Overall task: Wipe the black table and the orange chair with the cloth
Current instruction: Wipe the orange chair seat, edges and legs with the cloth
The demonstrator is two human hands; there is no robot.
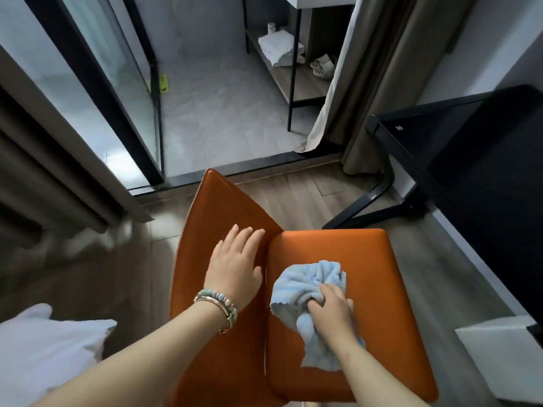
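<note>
**Cloth on Chair Seat, Both Hands on Chair**

Head view. The chair (367, 259) was orange, with its backrest on the left and its seat on the right as seen. The cloth (308, 280), light blue and bunched, lay on the seat, on the side nearer the backrest. The right hand (332, 311) pressed down on the cloth with its fingers curled into the folds, gripping it. A loose end of the cloth trailed under the wrist. The left hand (235, 265) lay flat on the backrest, just beside the seam with the seat. Its fingers were straight and close together, and it held nothing. Bracelets (219, 304) sat on the left wrist.

The table (484, 148), black, stood to the right of the chair and apart from it, with its leg on the wood floor beyond the seat. White bedding (44, 348) showed to the left of the chair. Beyond the chair, past a dark threshold, a shelf (302, 83) held folded white towels (279, 49).
</note>
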